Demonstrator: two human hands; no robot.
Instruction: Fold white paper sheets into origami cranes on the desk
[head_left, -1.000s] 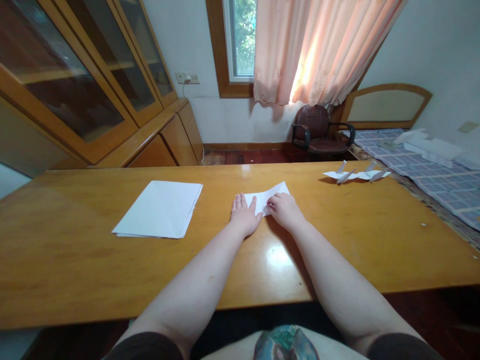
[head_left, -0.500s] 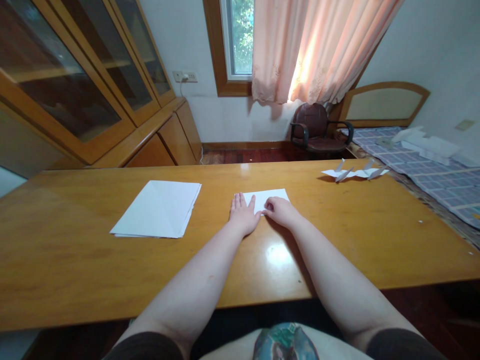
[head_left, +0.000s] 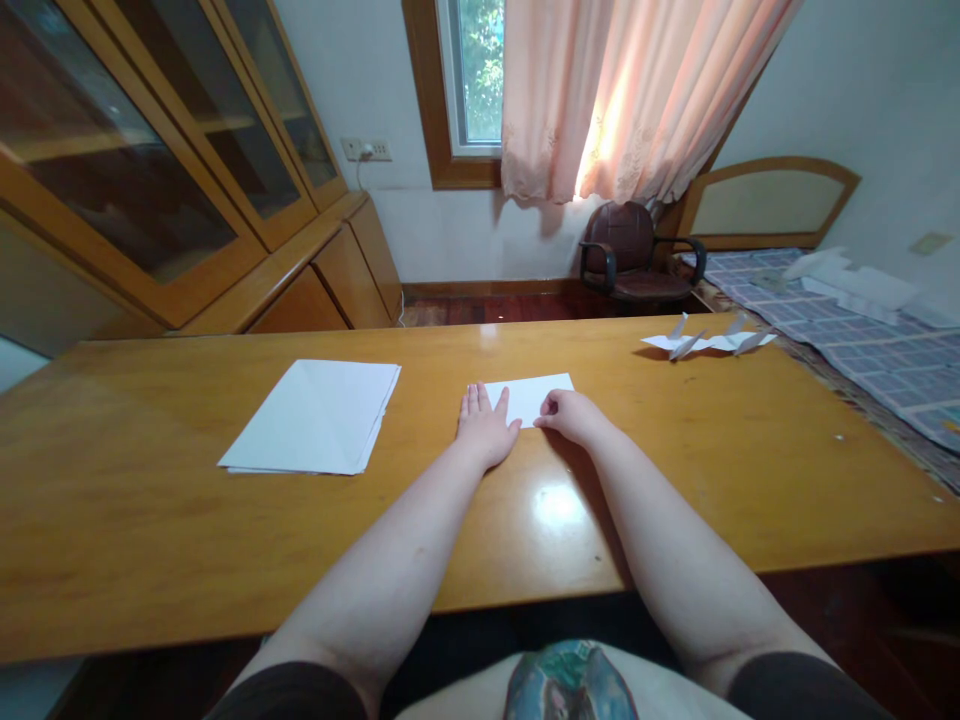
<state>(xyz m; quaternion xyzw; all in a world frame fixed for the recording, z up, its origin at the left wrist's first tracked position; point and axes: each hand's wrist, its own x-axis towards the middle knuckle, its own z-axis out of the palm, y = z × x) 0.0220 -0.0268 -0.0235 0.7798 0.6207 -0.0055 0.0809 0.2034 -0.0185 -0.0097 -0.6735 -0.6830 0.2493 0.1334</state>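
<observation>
A small rectangle of white paper (head_left: pixel 529 398) lies flat on the honey-coloured wooden table (head_left: pixel 150 520), directly ahead of the person and between their forearms. Its long axis runs left to right across the tabletop, almost parallel to the far edge and rising very slightly toward the right. Whether it is a single sheet or folded over, I can't tell from here.

The left hand (head_left: pixel 486 428) lies palm down and open, its fingers fanned out, with the fingertips over the paper's near left corner. The right hand (head_left: pixel 572 417) is narrower, its fingers loosely curled and its fingertips resting on the near edge toward the middle. Whether those fingertips are pinching the paper or only touching it can't be made out. The two hands sit close together, and most of the paper's far edge and right end stay uncovered, the right end lying nearer the right hand.

Off to the left, a neat stack of white paper (head_left: pixel 311 418) sits well apart from the hands. Toward the far right corner of the table lie several folded paper cranes (head_left: pixel 709 342), their pointed tips standing up. Beyond the table, a dark leather office chair (head_left: pixel 626 255) stands beneath a peach curtain (head_left: pixel 622 100).
</observation>
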